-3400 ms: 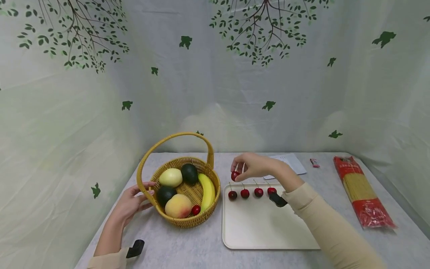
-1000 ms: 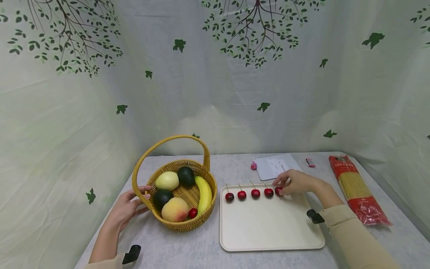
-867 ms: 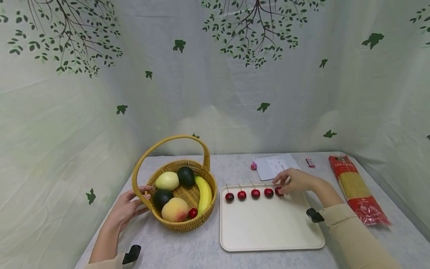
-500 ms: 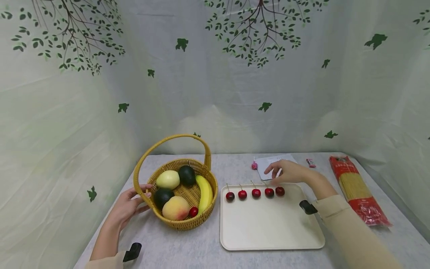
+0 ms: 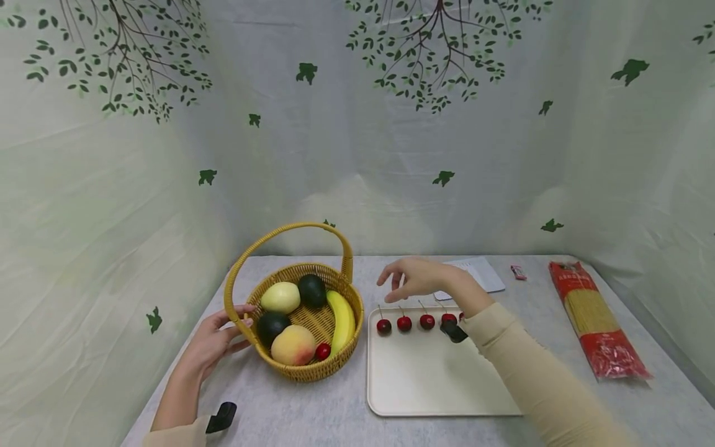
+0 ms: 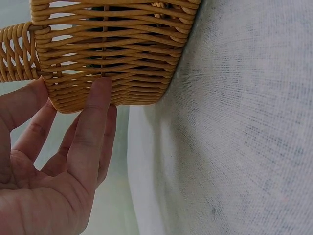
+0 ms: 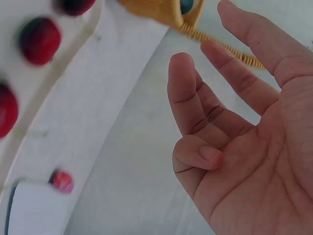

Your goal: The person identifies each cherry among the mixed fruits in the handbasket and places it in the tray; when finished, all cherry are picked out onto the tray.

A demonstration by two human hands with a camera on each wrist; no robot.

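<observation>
My left hand (image 5: 215,338) rests its fingertips against the left side of the wicker basket (image 6: 117,58), near the handle's foot; in the left wrist view the fingers are spread and nearly straight. The basket holds a banana (image 5: 342,320), a peach (image 5: 293,346), a pale yellow fruit (image 5: 281,297), two dark green fruits and a red cherry (image 5: 323,351). My right hand (image 5: 416,278), holding nothing, hovers past the far edge of the cream tray (image 5: 436,385) with fingers loosely bent. Along that edge lies a row of several cherries (image 5: 404,323), the rightmost mostly hidden by my sleeve.
Behind the tray lies a white card (image 5: 485,273), with a small pink object (image 7: 62,181) beside it in the right wrist view. A small red packet (image 5: 518,272) and a red-and-yellow bag of noodles (image 5: 600,320) lie at the right. A leaf-patterned curtain surrounds the table.
My right hand carried a cherry rightward, set it at the right end of the row and let go. It has since swung back left. My left hand stays at the basket.
</observation>
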